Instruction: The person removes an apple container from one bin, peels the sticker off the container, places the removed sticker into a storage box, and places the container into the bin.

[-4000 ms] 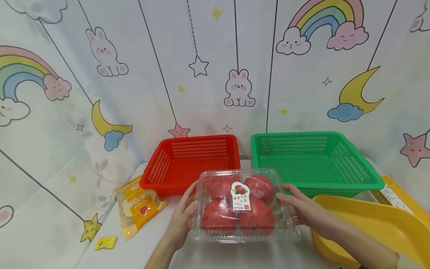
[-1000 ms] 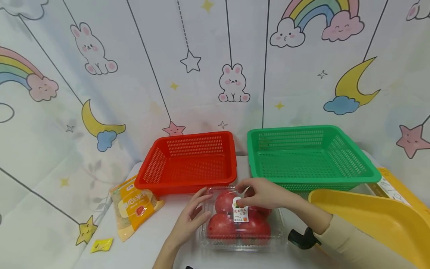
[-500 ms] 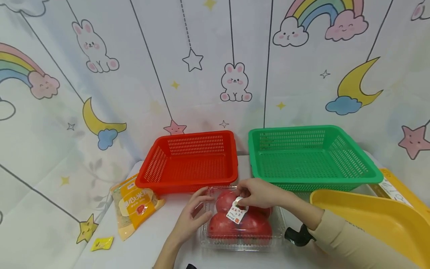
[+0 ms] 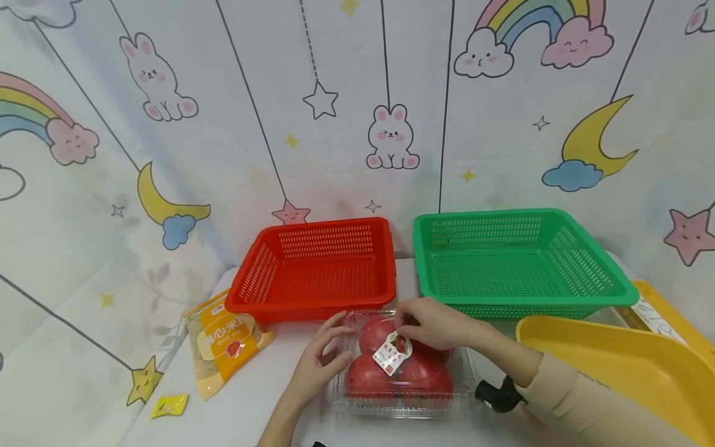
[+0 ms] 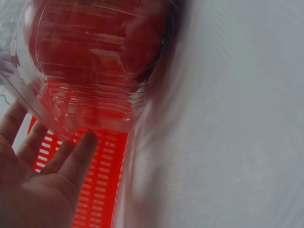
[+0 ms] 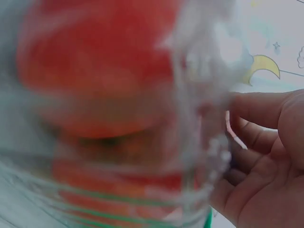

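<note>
A clear plastic clamshell box of round red fruit stands on the white table; its label pictures apples. The left hand rests at the box's left edge, fingers loosely bent and thumb apart. In the left wrist view, the left hand's fingers reach the box's clear rim without curling round it. Over the lid, the right hand pinches the top of a white apple label, which sits tilted on the lid. In the right wrist view, the right hand is bent beside the blurred box.
A red basket and a green basket stand behind the box. At right lies a yellow tray. An orange-and-clear food pouch and a small yellow packet lie at left. A patterned cloth hangs behind.
The box came down from both hands onto the table. The right hand moved onto the lid and took hold of the label, which has turned from upright to tilted. The left hand stayed at the box's side.
</note>
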Available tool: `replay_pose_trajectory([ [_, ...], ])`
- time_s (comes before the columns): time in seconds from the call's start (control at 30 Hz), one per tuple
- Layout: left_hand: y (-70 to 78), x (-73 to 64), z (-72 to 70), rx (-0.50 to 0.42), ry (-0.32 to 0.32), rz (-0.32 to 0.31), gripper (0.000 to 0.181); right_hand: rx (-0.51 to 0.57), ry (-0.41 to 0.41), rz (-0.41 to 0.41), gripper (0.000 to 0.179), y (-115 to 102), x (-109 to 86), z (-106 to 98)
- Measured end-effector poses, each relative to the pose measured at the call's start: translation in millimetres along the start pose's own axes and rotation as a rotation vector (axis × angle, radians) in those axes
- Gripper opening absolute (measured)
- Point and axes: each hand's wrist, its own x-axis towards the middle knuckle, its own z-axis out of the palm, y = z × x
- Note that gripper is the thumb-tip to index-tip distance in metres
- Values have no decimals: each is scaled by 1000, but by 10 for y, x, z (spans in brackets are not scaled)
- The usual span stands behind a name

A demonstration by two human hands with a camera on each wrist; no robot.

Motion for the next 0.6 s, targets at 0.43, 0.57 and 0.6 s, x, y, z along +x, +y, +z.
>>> replay_pose_trajectory([
  [0.43,9,7,-5,6,-4,-30,34,105,38,-57,8,62,-78,-110],
  [0.57,3,1,-11,6,-1,-46,34,146,43,-36,6,95,-144,-207],
  [0.6,1,1,-11,5,-3,-43,34,152,49,-34,5,108,-164,-238],
])
